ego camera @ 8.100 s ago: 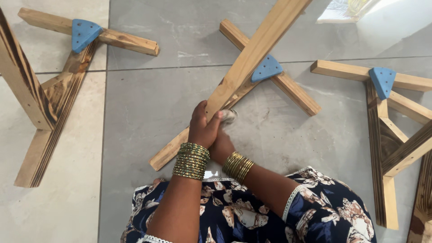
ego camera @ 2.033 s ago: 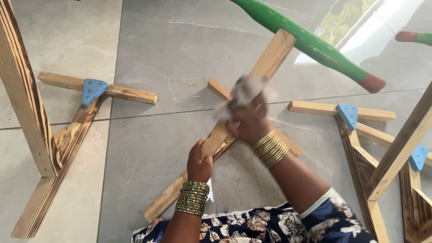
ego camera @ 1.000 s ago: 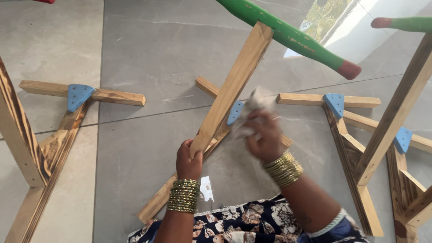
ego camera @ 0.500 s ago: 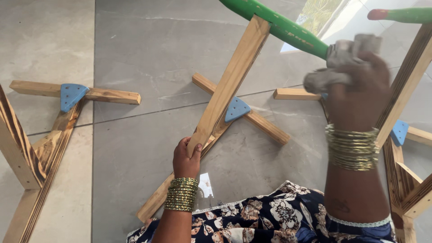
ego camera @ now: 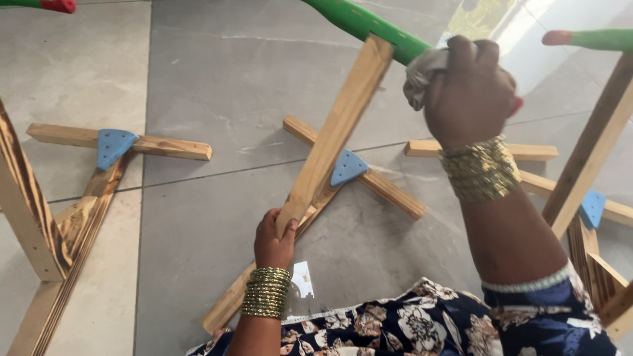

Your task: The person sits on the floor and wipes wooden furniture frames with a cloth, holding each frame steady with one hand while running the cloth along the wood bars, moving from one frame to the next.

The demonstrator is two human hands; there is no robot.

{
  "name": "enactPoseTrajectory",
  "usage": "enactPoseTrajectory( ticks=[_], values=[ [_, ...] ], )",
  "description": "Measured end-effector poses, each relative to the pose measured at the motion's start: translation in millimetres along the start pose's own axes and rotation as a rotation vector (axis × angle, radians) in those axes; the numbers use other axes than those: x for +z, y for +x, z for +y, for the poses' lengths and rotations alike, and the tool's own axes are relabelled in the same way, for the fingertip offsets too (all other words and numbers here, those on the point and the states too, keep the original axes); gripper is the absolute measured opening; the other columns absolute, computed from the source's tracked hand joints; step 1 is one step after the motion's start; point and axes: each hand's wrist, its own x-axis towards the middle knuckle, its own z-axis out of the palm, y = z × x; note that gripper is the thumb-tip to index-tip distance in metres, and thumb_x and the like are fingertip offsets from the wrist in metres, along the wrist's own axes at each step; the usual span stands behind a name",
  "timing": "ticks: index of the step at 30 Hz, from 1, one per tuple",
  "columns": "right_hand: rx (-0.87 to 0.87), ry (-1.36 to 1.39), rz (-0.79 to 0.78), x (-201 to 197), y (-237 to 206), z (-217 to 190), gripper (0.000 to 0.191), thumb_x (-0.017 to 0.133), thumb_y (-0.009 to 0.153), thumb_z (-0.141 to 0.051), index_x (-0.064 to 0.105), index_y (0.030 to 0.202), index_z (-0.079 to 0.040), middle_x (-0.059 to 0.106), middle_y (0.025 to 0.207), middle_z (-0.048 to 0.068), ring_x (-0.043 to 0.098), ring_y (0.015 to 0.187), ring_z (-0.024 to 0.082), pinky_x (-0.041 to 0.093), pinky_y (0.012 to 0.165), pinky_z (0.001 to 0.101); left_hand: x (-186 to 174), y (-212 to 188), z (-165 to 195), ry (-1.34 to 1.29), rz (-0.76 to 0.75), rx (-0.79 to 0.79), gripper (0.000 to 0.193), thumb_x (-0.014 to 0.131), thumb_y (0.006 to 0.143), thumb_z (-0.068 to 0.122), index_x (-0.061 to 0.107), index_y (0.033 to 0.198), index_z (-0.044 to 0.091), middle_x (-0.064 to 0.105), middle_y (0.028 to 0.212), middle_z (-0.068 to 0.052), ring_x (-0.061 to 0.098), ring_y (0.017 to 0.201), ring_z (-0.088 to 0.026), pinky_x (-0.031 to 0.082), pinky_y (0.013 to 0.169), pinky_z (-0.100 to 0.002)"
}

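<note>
A wooden stand rises from a floor cross-base with a blue corner bracket [ego camera: 347, 167]. Its slanted upright post [ego camera: 336, 128] carries a green bar [ego camera: 366, 25] at the top. My left hand [ego camera: 273, 237] grips the lower part of that post. My right hand [ego camera: 471, 92] is raised and closed on a crumpled grey cloth [ego camera: 425, 72], pressed against the green bar just right of the post's top. Gold bangles cover both wrists.
A second wooden stand [ego camera: 62, 204] with a blue bracket [ego camera: 113, 145] lies at the left. A third stand [ego camera: 593, 171] rises at the right, topped by a green bar with a red tip [ego camera: 583, 38]. Grey floor tiles [ego camera: 217, 79] surround them. A paper scrap [ego camera: 303, 280] lies near my knee.
My right hand with the cloth has risen from the post's middle to the green bar at the top. My left hand has kept its grip on the lower post.
</note>
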Motion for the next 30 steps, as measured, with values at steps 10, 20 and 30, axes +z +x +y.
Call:
enactPoseTrajectory(
  ticks=[10,20,30],
  values=[
    [-0.135,0.015,-0.119,105.4,92.1,-70.4,0.036,0.069,0.087,-0.021,0.064,0.119,-0.006,0.062,0.110,0.023,0.067,0.091,0.039,0.057,0.076,0.0517,10.3,4.3,-20.4,0.060,0.008,0.040,0.043,0.080,0.083,0.023,0.062,0.119,0.009,0.069,0.111,-0.012,0.066,0.106,-0.033,0.053,0.091,-0.042],
    [-0.511,-0.100,-0.161,160.2,129.6,-130.0,0.011,0.071,0.087,-0.012,0.079,0.094,-0.015,0.065,0.124,0.009,0.063,0.115,0.032,0.056,0.096,0.0431,12.8,5.2,-17.5,0.002,0.003,-0.064,0.045,0.083,0.080,0.022,0.062,0.119,0.012,0.069,0.112,-0.010,0.067,0.105,-0.030,0.055,0.089,-0.041],
    [-0.345,0.294,-0.325,56.7,86.6,-81.8,0.029,0.074,0.074,-0.004,0.074,0.102,-0.010,0.064,0.130,0.011,0.062,0.116,0.029,0.052,0.093,0.0457,16.3,2.7,-20.8,-0.007,0.069,0.057,0.043,0.080,0.082,0.024,0.063,0.119,0.009,0.070,0.111,-0.013,0.066,0.106,-0.034,0.053,0.090,-0.044]
  ],
)
